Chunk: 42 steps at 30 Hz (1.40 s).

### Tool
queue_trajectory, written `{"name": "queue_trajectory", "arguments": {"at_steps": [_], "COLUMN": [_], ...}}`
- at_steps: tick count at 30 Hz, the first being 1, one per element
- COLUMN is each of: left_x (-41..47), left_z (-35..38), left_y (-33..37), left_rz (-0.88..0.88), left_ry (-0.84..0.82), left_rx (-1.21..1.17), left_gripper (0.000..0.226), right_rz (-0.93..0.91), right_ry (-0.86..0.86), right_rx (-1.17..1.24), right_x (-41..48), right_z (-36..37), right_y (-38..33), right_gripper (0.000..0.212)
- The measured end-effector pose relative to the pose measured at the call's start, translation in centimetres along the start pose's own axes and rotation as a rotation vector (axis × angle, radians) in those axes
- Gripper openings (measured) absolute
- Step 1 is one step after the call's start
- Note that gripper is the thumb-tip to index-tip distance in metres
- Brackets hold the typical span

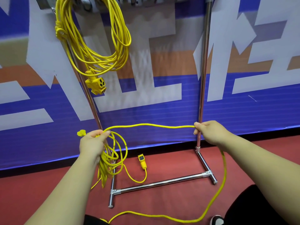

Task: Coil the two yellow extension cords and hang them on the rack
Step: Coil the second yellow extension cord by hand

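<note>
- A red floor (170, 197) runs up to a blue banner wall (162, 111) printed with large pale characters and an orange band.
- The second yellow cord (151, 125) is half coiled: a bundle of loops hangs from the left hand (92, 143), which is closed around their tops at about knee height in front of the rack.
- A yellow plug (81, 132) sticks out just beside that hand's thumb side.
- From the left hand a single strand crosses level to the right hand (209, 132), whose fingers are pinched closed on it.
- Past the right hand the strand drops, sweeps along the floor in a wide curve and runs back toward the bottom edge of the view.
- A yellow socket end (142, 160) lies on the floor between the rack's feet, joined by a short curl of cord to the hanging bundle.
- The first yellow cord (90, 38) already hangs coiled from the top of the metal rack (203, 78), near its left post, with its multi-outlet block (96, 83) dangling at the bottom of the coil.
- A dark shoe (216, 220) shows at the lower right.
</note>
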<state>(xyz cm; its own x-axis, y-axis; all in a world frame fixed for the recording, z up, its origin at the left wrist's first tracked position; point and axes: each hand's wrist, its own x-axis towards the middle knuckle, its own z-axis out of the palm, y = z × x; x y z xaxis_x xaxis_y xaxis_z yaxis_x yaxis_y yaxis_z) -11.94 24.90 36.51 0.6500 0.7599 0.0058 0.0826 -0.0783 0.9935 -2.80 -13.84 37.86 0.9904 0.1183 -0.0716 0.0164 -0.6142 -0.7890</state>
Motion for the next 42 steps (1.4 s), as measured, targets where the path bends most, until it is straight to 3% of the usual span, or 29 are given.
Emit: {"name": "queue_trajectory", "arguments": {"at_steps": [4, 6, 12, 22, 28, 32, 37, 42], "left_x": [0.3, 0.3, 0.4, 0.2, 0.2, 0.1, 0.0, 0.5], "left_z": [0.0, 0.0, -0.1, 0.1, 0.0, 0.2, 0.9, 0.8], "left_y": [-0.3, -0.3, -0.4, -0.3, -0.2, -0.4, -0.1, -0.2], "left_rz": [-0.084, -0.104, -0.056, -0.042, -0.107, -0.136, -0.134, -0.183], "left_ry": [-0.005, -0.011, -0.04, -0.131, -0.244, -0.318, -0.317, -0.227], "left_rx": [-0.083, -0.098, -0.062, -0.063, -0.08, -0.125, -0.247, -0.322], "left_gripper": [0.017, 0.016, 0.017, 0.025, 0.028, 0.039, 0.031, 0.03], "right_rz": [-0.079, -0.149, -0.126, -0.064, 0.077, 0.121, 0.029, 0.166], "right_ry": [-0.079, -0.065, 0.05, 0.075, -0.069, -0.082, 0.079, 0.351], "right_rx": [0.328, 0.375, 0.243, 0.114, 0.394, 0.557, 0.647, 0.795], "right_x": [0.2, 0.0, 0.4, 0.3, 0.0, -0.1, 0.4, 0.8], "right_z": [-0.1, -0.6, -0.9, -0.6, -0.4, -0.2, 0.4, -0.2], "right_y": [0.3, 0.1, 0.7, 0.1, 0.2, -0.6, -0.8, -0.3], "right_gripper": [0.006, 0.002, 0.013, 0.045, 0.037, 0.017, 0.014, 0.022]}}
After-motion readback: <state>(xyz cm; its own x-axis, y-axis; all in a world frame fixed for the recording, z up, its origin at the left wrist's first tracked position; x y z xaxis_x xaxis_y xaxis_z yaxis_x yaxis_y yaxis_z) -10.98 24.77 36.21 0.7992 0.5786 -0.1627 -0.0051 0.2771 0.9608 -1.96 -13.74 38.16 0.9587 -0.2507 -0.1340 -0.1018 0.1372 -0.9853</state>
